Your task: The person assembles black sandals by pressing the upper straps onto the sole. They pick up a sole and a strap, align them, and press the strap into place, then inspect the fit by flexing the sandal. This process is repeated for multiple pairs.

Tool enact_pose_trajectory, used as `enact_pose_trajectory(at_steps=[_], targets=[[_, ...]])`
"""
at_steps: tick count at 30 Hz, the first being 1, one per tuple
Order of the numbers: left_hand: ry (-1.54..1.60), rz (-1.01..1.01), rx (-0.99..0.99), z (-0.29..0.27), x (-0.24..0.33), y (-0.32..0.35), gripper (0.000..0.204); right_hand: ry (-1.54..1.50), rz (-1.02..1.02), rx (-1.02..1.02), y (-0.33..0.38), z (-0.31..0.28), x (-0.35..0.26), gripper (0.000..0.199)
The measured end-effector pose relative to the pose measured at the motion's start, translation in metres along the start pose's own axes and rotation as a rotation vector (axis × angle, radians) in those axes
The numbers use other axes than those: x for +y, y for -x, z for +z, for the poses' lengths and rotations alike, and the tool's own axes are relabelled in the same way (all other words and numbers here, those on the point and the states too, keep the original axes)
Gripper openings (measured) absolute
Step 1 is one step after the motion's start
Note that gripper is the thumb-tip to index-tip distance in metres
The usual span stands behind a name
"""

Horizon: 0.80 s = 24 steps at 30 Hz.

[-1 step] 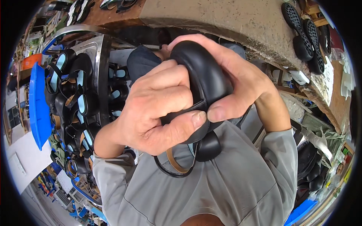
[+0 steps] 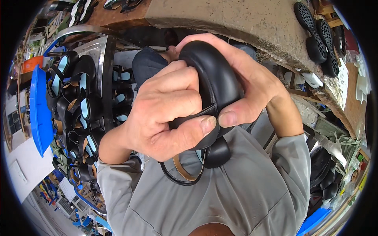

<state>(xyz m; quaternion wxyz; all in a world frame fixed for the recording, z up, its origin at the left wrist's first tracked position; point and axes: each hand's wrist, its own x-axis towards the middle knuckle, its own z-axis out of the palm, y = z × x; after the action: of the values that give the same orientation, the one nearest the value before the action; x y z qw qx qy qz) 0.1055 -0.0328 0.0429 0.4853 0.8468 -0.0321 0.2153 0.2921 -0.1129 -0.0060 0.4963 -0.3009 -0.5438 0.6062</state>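
In front of my chest I hold a black leather shoe (image 2: 214, 74) with its rounded toe pointing away from me. My left hand (image 2: 167, 110) is closed on the shoe's left side, its curled fingers reaching into the opening and its thumb pressed along the upper's edge. Around the toe and right side wraps my right hand (image 2: 252, 82), thumb against the upper close to the left thumb. A thin ankle strap (image 2: 179, 171) with a tan lining loops down from the shoe, beside its black heel (image 2: 217, 152). The fingertips of my left hand are hidden.
At left, a metal-framed rack (image 2: 108, 78) holds many black strapped shoes (image 2: 88, 108) with pale blue insoles. Beside it stands a blue plastic tray (image 2: 41, 114). A worn workbench (image 2: 220, 19) runs along the far side, with black soles (image 2: 323, 39) at its right end.
Almost nothing differs. Both hands keep their grip, and the shoe has tilted or shifted very slightly.
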Motion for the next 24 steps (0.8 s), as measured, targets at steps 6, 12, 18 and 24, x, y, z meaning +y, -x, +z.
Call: enact_pose_trajectory(at_steps=[6, 12, 18, 24], targets=[[0.117, 0.055, 0.084, 0.014, -0.018, 0.007, 0.025, 0.056, -0.030, 0.109, 0.002, 0.002, 0.016, 0.105], [0.167, 0.123, 0.181, 0.026, -0.025, 0.011, 0.027, 0.032, -0.104, 0.074, 0.001, 0.001, 0.025, 0.103], [0.223, 0.168, 0.227, 0.032, -0.031, 0.014, 0.027, -0.002, -0.110, 0.069, 0.000, 0.003, 0.027, 0.102], [0.290, 0.203, 0.246, 0.034, -0.036, 0.016, 0.029, -0.011, -0.195, -0.018, -0.001, -0.002, 0.032, 0.090]])
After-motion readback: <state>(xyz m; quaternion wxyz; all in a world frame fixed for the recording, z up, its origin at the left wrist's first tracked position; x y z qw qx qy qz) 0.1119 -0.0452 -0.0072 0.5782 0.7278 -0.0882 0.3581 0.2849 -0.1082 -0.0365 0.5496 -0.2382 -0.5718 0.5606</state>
